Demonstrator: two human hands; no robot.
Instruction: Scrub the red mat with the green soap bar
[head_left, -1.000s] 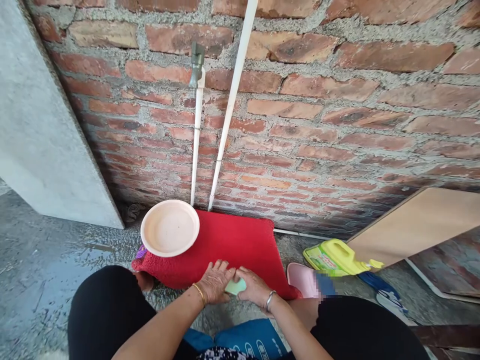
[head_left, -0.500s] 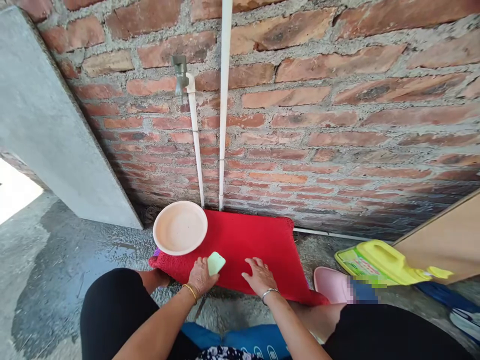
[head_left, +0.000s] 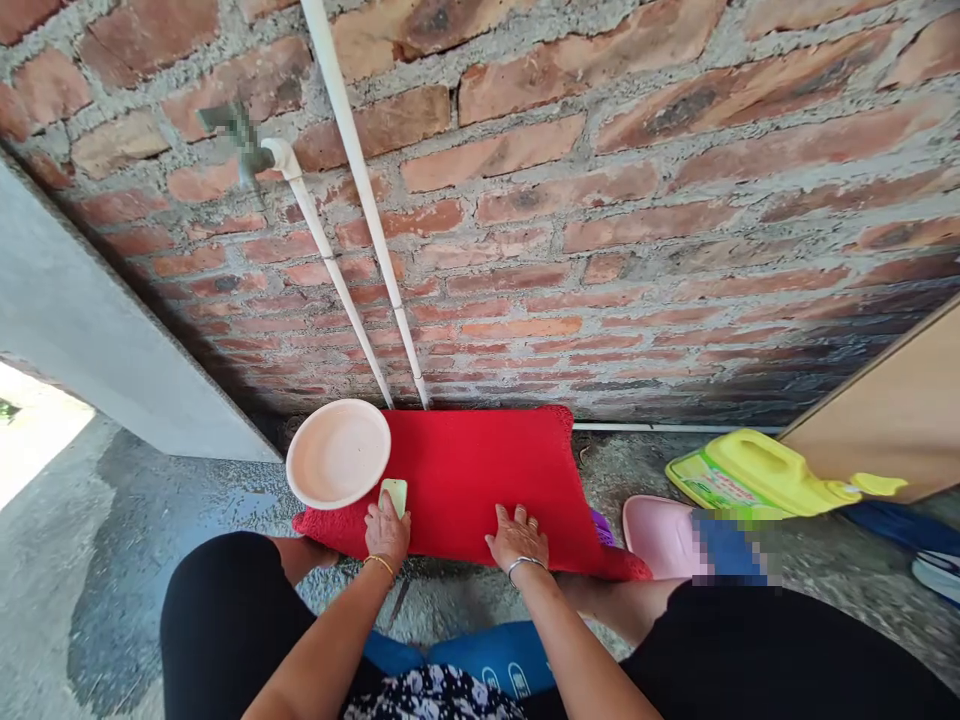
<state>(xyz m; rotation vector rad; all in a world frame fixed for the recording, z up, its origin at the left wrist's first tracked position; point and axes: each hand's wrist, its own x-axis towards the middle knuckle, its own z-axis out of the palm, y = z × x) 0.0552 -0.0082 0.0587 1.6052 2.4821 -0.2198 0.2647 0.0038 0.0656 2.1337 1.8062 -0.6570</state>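
Observation:
A red cloth (head_left: pixel 480 470) with bumpy ends lies spread over a low support in front of me. My left hand (head_left: pixel 388 530) is closed over a pale green bar of soap (head_left: pixel 395 493) near the cloth's left part, its far end showing past my fingers. Fingers apart, my right hand (head_left: pixel 519 540) lies flat on the cloth's near right part, holding nothing. A pale pink basin (head_left: pixel 339 453) sits on the cloth's left end, just beyond my left hand.
Behind the cloth stands a brick wall (head_left: pixel 525 210) with white pipes (head_left: pixel 364 190) and a tap (head_left: pixel 244 145). A grey slab (head_left: pixel 112 330) leans at left. To the right are a yellow jug (head_left: pixel 757 475), a pink slipper (head_left: pixel 656 535) and a wooden board (head_left: pixel 885 410).
My left hand has moved slightly left with the soap, closer to the basin. My right hand has come down flat onto the cloth. The view has tilted and shifted right.

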